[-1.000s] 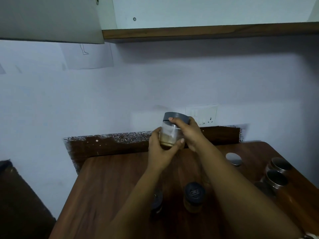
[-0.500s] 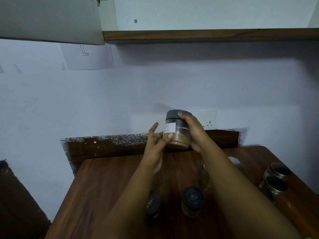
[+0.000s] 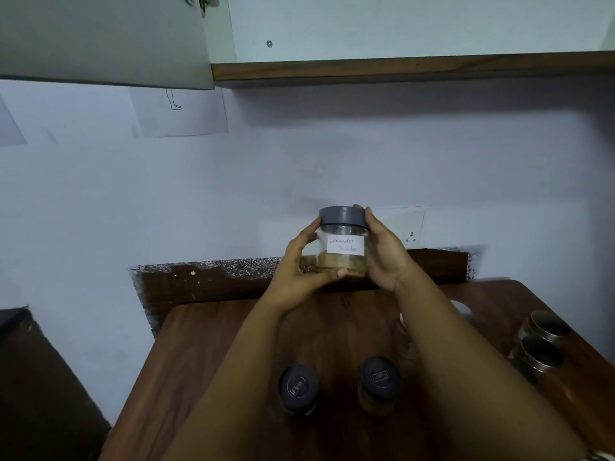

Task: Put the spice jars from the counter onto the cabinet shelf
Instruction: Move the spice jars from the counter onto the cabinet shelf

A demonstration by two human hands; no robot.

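Observation:
I hold a clear spice jar (image 3: 342,247) upright above the wooden counter (image 3: 213,347); it has a grey lid, a white handwritten label and tan powder at the bottom. My left hand (image 3: 299,267) grips its left side and base, thumb under the front. My right hand (image 3: 382,254) grips its right side, fingertips on the lid. Two dark-lidded jars stand on the counter below my arms, one on the left (image 3: 298,389) and one on the right (image 3: 379,384). The cabinet shelf (image 3: 399,66) with a wooden front edge runs overhead.
An open grey cabinet door (image 3: 100,38) hangs at the upper left. Two steel containers (image 3: 540,341) stand at the counter's right edge, a round lid (image 3: 461,307) behind my right arm. A wall socket (image 3: 411,227) sits behind the jar. Paper sheets (image 3: 183,111) are stuck on the wall.
The jar has been turned so its label faces me and now stands upright. My left hand, which had loosened to the fingertips, grips it again.

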